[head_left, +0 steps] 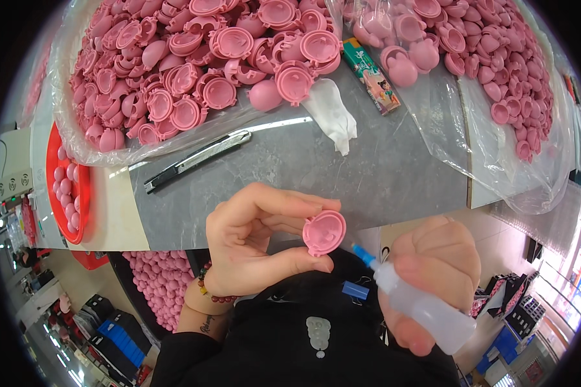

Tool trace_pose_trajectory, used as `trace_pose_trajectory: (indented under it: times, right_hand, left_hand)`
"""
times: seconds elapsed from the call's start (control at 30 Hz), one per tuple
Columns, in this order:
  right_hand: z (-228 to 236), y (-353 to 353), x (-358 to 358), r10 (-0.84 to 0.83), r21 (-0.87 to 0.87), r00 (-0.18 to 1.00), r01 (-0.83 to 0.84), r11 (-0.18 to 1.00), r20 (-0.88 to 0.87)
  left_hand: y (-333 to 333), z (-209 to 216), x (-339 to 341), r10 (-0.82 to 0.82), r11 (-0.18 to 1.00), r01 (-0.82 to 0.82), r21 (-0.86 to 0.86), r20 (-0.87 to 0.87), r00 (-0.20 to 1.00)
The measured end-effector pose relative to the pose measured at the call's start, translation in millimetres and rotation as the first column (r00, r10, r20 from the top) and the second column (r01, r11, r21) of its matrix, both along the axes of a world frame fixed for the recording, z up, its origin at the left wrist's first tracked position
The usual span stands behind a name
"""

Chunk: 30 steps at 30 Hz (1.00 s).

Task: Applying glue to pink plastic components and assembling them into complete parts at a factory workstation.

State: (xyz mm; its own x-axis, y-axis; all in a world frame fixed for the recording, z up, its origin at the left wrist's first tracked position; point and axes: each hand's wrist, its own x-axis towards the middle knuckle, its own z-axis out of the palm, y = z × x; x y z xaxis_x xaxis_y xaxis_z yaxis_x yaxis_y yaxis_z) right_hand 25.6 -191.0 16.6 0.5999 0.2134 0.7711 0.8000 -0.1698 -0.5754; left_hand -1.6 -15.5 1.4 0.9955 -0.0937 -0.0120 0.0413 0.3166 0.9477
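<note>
Between thumb and fingertips, my left hand point(255, 235) grips a small pink plastic half-shell point(325, 232), its hollow side showing. My right hand point(436, 264) is wrapped round a translucent white squeeze bottle point(426, 306) with a blue nozzle tip point(363, 254). That tip points toward the half-shell and stays a short way off its right side, not touching. What the bottle contains cannot be made out. Both hands are held in front of my body, near the table's front edge.
On the grey table point(290, 161) lie a utility knife point(197, 161), a crumpled white tissue point(329, 116) and a colourful narrow box point(371, 76). Pink half-shells point(184, 113) heap in clear plastic at the back left; more pink parts point(497, 58) at right. A red basket point(53, 187) holds pink balls.
</note>
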Motion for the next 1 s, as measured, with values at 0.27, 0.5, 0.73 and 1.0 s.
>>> trace_pose_trajectory:
  times: [0.27, 0.5, 0.73, 1.0]
  right_hand:
    - [-3.9, 5.5, -0.1, 0.105, 0.196, 0.993, -0.093, 0.976, -0.051]
    - [-1.6, 6.2, -0.3, 0.059, 0.103, 0.995, -0.051, 0.993, -0.08]
    - [1.4, 4.6, -2.6, 0.046, 0.081, 0.994, -0.038, 0.996, -0.1]
    - [2.4, 7.1, -2.2, 0.051, 0.081, 0.99, -0.04, 0.996, -0.132]
  left_hand:
    - [5.4, -5.8, 0.9, -0.042, 0.998, 0.046, -0.035, 0.087, 0.995]
    - [3.2, -2.6, 2.9, -0.06, 0.997, 0.064, -0.046, 0.084, 0.995]
    - [3.1, -1.6, 3.6, -0.07, 0.996, 0.074, -0.048, 0.08, 0.994]
    - [0.1, 2.0, 2.5, -0.025, 1.0, 0.025, -0.013, -0.01, 1.0]
